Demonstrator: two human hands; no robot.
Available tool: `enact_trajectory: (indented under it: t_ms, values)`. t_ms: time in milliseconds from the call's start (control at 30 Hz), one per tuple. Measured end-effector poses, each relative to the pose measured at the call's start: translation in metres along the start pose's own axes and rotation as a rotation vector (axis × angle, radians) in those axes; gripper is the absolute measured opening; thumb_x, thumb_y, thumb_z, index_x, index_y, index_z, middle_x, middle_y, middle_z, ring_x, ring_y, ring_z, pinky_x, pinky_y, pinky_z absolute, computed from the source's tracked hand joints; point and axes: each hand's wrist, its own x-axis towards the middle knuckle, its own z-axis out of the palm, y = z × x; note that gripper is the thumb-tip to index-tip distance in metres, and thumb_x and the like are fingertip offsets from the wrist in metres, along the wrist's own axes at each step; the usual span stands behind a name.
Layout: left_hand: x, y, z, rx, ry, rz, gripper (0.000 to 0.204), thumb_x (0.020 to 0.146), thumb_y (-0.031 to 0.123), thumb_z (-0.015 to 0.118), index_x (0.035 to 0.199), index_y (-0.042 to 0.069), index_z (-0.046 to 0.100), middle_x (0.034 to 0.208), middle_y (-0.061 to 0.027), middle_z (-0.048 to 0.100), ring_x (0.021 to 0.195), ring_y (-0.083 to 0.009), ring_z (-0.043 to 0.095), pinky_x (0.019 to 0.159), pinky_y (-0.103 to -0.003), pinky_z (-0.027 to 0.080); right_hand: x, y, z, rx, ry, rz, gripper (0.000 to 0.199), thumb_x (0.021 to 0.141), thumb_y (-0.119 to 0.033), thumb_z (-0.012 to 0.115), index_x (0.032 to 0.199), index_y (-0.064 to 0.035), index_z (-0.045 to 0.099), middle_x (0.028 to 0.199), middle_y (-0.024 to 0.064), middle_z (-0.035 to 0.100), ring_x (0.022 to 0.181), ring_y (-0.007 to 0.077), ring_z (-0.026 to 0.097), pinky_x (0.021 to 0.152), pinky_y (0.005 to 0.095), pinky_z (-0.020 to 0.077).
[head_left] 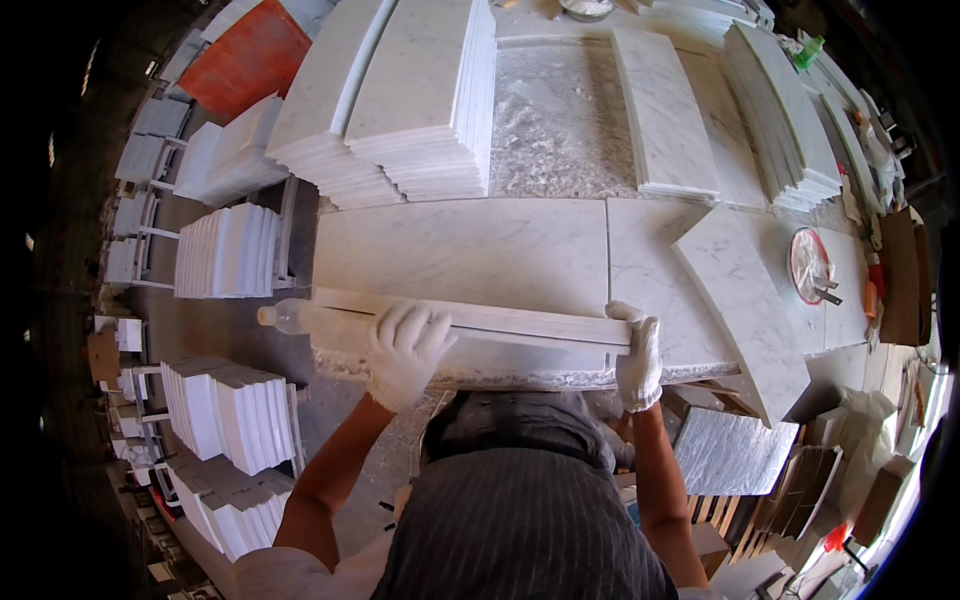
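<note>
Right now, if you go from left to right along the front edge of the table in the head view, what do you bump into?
Clear plastic bottle → left hand on the long marble strip → right hand at the strip's end → curved marble slab → round red-rimmed dish.

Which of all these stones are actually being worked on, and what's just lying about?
In hand:
- long marble strip, gripped by left hand and right hand
- marble-topped bench beneath

Lying about:
- tile stacks
- plastic bottle
- curved slab
- red-rimmed disc
</note>
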Motion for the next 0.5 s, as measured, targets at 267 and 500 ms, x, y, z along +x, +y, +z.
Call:
enact_trajectory:
  t_ms: [267, 500]
  values:
    - [0.025, -0.01, 0.006, -0.135, -0.463, -0.09, 0.074, 0.064, 0.039, 0.081, 0.128, 0.013, 0.055, 0.121, -0.0066, 0.056, 0.118, -0.0263, 0.05, 0.108, -0.047, 0.034, 0.001, 0.006, 0.009, -0.103, 0.131, -0.054, 0.065, 0.106, -0.049, 0.021, 0.109, -0.0004, 0.064, 0.11, 0.0103, 0.061, 0.104, 0.02, 0.054, 0.099, 0.0346, 0.0392]
    - [0.025, -0.012, -0.002, -0.206, -0.335, -0.129, 0.073, 0.067, 0.036, 0.081, 0.129, 0.01, 0.053, 0.124, -0.0112, 0.055, 0.12, -0.0304, 0.049, 0.11, -0.047, 0.033, 0.006, 0.022, 0.022, -0.007, 0.316, -0.046, 0.06, 0.106, -0.044, 0.025, 0.098, 0.0, 0.064, 0.1, 0.0094, 0.064, 0.092, 0.0186, 0.056, 0.088, 0.0336, 0.0423]
